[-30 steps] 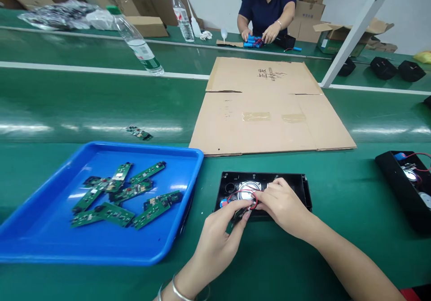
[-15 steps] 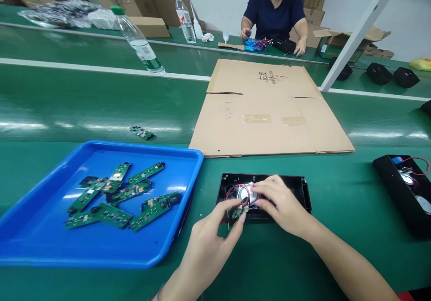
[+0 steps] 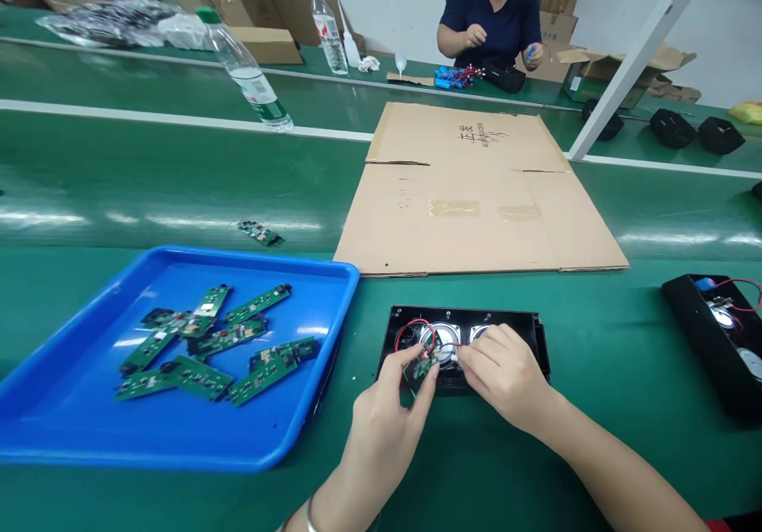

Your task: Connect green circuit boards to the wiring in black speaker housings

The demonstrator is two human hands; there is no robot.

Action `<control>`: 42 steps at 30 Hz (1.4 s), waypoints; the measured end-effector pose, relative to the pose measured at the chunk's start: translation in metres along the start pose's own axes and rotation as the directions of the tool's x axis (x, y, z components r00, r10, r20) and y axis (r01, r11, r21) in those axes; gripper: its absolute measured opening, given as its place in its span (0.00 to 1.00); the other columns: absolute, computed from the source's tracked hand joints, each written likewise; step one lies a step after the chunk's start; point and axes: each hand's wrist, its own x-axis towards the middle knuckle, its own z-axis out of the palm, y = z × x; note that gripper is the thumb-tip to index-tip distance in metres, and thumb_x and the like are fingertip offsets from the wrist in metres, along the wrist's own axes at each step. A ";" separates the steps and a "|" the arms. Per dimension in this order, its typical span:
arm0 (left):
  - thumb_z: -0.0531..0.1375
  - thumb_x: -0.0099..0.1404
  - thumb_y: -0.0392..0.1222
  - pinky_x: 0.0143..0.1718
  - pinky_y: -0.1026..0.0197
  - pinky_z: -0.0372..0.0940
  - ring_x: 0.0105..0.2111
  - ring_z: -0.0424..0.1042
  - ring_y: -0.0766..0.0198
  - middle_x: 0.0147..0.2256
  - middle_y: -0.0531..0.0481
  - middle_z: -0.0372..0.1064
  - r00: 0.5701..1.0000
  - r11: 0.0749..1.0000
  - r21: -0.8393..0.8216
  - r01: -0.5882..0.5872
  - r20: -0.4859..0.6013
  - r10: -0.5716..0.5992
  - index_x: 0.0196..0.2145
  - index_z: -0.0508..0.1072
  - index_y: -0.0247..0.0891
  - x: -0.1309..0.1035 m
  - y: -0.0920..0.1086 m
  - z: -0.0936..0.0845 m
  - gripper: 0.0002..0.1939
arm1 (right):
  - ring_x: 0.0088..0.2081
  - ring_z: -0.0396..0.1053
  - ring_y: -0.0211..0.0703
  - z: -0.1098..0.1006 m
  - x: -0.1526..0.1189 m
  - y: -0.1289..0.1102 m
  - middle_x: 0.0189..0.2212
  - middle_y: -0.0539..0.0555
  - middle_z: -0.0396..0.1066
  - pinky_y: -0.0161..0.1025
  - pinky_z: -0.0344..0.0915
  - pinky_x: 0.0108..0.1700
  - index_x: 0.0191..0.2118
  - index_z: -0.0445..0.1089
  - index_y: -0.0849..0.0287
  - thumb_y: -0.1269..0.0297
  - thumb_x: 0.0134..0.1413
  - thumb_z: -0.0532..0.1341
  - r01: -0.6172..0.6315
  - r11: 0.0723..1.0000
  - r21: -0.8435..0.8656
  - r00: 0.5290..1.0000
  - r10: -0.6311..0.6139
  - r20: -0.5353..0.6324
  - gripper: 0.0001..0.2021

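My left hand (image 3: 390,405) pinches a small green circuit board (image 3: 420,367) between thumb and fingers, tilted over a black speaker housing (image 3: 512,319). Red wire (image 3: 415,323) loops from the board across the housing. Two round silver speakers (image 3: 445,340) sit inside it, the second partly covered by my right hand (image 3: 506,373). The fingertips of that hand are closed on a thin wire (image 3: 451,346) beside the board; a small whitish end shows at them. To the left, a blue tray (image 3: 250,456) bears several loose green circuit boards (image 3: 199,379).
A flattened cardboard sheet (image 3: 470,238) lies beyond the housing. Another black housing (image 3: 706,341) with wires stands at right. One board (image 3: 259,233) lies behind the tray, near a tilted water bottle (image 3: 253,87). Across the bench, a person (image 3: 491,24) handles small blue parts.
My right hand has drawn back slightly from the left speaker, its fingers now closer together, uncovering both speakers. The board in my left hand has turned a little. The person opposite has raised both hands.
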 end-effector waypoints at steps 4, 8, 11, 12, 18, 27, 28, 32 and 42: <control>0.53 0.63 0.42 0.22 0.67 0.69 0.23 0.75 0.64 0.30 0.49 0.76 0.999 0.998 -0.056 -0.024 0.035 0.026 0.41 0.66 0.38 0.000 0.000 -0.001 0.09 | 0.25 0.54 0.38 0.003 0.001 0.000 0.21 0.51 0.64 0.37 0.50 0.27 0.29 0.69 0.64 0.75 0.58 0.51 0.028 0.999 -0.036 0.998 -0.026 0.057 0.11; 0.53 0.63 0.42 0.27 0.65 0.71 0.28 0.76 0.61 0.33 0.48 0.76 0.996 0.994 -0.106 -0.015 0.085 0.024 0.41 0.65 0.39 0.001 0.002 -0.002 0.09 | 0.25 0.54 0.38 0.005 0.000 0.001 0.22 0.52 0.64 0.37 0.50 0.28 0.29 0.69 0.64 0.75 0.59 0.51 0.019 0.998 -0.053 0.997 -0.015 0.077 0.12; 0.53 0.63 0.41 0.30 0.64 0.72 0.30 0.77 0.61 0.33 0.48 0.75 0.995 0.992 -0.127 -0.007 0.093 0.019 0.41 0.65 0.39 0.001 0.002 -0.003 0.09 | 0.26 0.54 0.39 0.004 -0.001 0.003 0.22 0.52 0.64 0.37 0.50 0.28 0.29 0.68 0.63 0.75 0.59 0.50 0.039 0.998 -0.056 0.994 -0.033 0.106 0.12; 0.53 0.63 0.41 0.30 0.63 0.72 0.30 0.77 0.61 0.33 0.48 0.75 0.996 0.991 -0.130 -0.007 0.091 0.019 0.41 0.65 0.39 0.001 0.002 -0.003 0.09 | 0.26 0.54 0.39 0.003 -0.001 0.003 0.22 0.52 0.64 0.37 0.50 0.28 0.29 0.68 0.63 0.75 0.59 0.50 0.047 0.997 -0.059 0.993 -0.040 0.114 0.12; 0.50 0.65 0.39 0.32 0.62 0.71 0.33 0.76 0.59 0.35 0.47 0.75 0.986 0.990 -0.093 -0.107 0.117 0.117 0.42 0.65 0.39 0.002 0.000 0.000 0.09 | 0.26 0.56 0.40 0.002 0.002 -0.001 0.22 0.53 0.64 0.37 0.50 0.28 0.26 0.68 0.64 0.77 0.57 0.50 0.137 0.984 -0.113 0.983 -0.121 0.136 0.13; 0.48 0.65 0.36 0.34 0.60 0.71 0.35 0.75 0.60 0.36 0.46 0.74 0.971 0.979 -0.174 -0.107 0.195 0.141 0.43 0.64 0.39 0.001 -0.001 -0.002 0.09 | 0.22 0.61 0.37 0.006 -0.002 -0.002 0.20 0.51 0.67 0.36 0.56 0.25 0.38 0.67 0.68 0.66 0.63 0.49 -0.054 0.999 0.008 0.999 0.054 -0.010 0.13; 0.49 0.65 0.36 0.34 0.60 0.71 0.35 0.75 0.60 0.36 0.47 0.74 0.968 0.976 -0.192 -0.101 0.206 0.141 0.43 0.64 0.40 0.002 -0.001 -0.003 0.09 | 0.22 0.62 0.37 0.005 -0.002 -0.001 0.20 0.51 0.68 0.36 0.56 0.26 0.40 0.67 0.69 0.66 0.63 0.48 -0.050 0.999 0.020 0.999 0.050 0.004 0.13; 0.50 0.64 0.35 0.33 0.61 0.70 0.32 0.75 0.63 0.34 0.50 0.74 0.964 0.968 -0.250 -0.035 0.246 0.098 0.42 0.64 0.41 0.004 -0.001 -0.005 0.09 | 0.23 0.65 0.37 0.002 0.001 0.001 0.22 0.52 0.70 0.35 0.57 0.26 0.38 0.68 0.67 0.67 0.63 0.49 -0.016 0.999 0.041 1.000 0.015 0.013 0.13; 0.50 0.64 0.38 0.26 0.64 0.69 0.31 0.75 0.62 0.35 0.49 0.75 0.970 0.976 -0.216 -0.023 0.230 0.074 0.41 0.65 0.41 0.002 -0.001 0.000 0.08 | 0.26 0.68 0.41 -0.004 -0.001 0.004 0.26 0.54 0.72 0.37 0.64 0.28 0.41 0.68 0.65 0.67 0.57 0.57 -0.099 0.994 0.050 0.979 0.088 0.187 0.09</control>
